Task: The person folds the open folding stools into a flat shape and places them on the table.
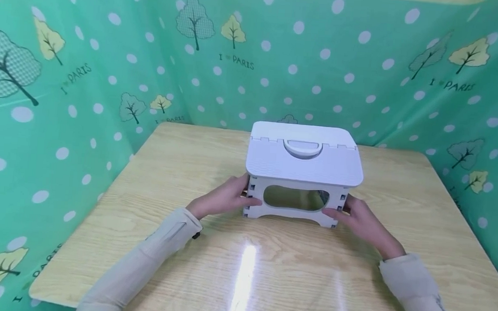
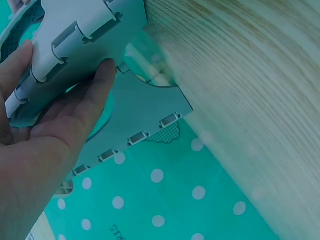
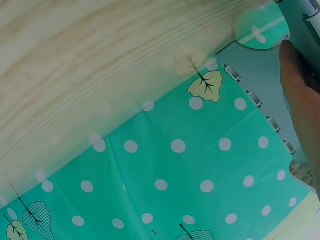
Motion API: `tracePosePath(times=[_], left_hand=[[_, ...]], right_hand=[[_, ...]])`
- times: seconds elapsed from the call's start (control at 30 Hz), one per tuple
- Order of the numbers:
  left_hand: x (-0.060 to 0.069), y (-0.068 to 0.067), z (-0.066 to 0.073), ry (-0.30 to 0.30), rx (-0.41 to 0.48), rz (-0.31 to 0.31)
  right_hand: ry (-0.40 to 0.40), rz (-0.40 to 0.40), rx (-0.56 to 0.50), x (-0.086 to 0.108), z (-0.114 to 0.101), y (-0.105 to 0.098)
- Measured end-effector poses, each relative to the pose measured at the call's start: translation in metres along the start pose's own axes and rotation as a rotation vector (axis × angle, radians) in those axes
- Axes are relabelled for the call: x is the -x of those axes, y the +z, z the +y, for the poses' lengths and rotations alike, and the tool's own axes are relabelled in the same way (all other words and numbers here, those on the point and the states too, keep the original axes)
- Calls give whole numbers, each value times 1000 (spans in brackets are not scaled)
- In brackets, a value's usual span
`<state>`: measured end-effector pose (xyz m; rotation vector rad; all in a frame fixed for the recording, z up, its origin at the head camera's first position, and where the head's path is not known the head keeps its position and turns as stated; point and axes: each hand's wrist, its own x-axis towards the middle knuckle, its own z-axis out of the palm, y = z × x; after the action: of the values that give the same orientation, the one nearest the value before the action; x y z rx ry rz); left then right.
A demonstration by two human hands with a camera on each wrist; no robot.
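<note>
A white folding stool (image 1: 304,166) stands unfolded and upright on the table, its carrying handle in the middle of the top. My left hand (image 1: 229,197) grips its left side, the thumb on the front panel and the other fingers around the side. On the opposite side my right hand (image 1: 358,219) holds the stool likewise, thumb on the front. In the left wrist view the left hand (image 2: 60,120) pinches the hinged edge of a stool panel (image 2: 95,30). The right wrist view shows part of the right hand (image 3: 302,105) against the stool's side panel (image 3: 265,75).
The wooden table (image 1: 167,165) extends around the stool, with light reflections near its front. A green curtain (image 1: 289,58) with white dots and printed trees hangs behind the table and along both sides.
</note>
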<state>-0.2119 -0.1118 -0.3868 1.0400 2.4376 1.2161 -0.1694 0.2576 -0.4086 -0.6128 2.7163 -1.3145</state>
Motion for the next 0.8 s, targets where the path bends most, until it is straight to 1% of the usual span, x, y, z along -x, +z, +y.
tracePosePath(times=[0.13, 0.23, 0.47, 0.8], left_hand=[[1, 3, 0, -19, -2, -21], [2, 4, 0, -23, 7, -27], [2, 2, 2, -10, -23, -31], [1, 0, 2, -6, -34, -44]], right_hand=[[7, -9, -11, 3, 2, 2], [-3, -9, -14, 5, 2, 3], [-28, -3, -12, 5, -1, 2], [-25, -14, -42, 3, -1, -1]])
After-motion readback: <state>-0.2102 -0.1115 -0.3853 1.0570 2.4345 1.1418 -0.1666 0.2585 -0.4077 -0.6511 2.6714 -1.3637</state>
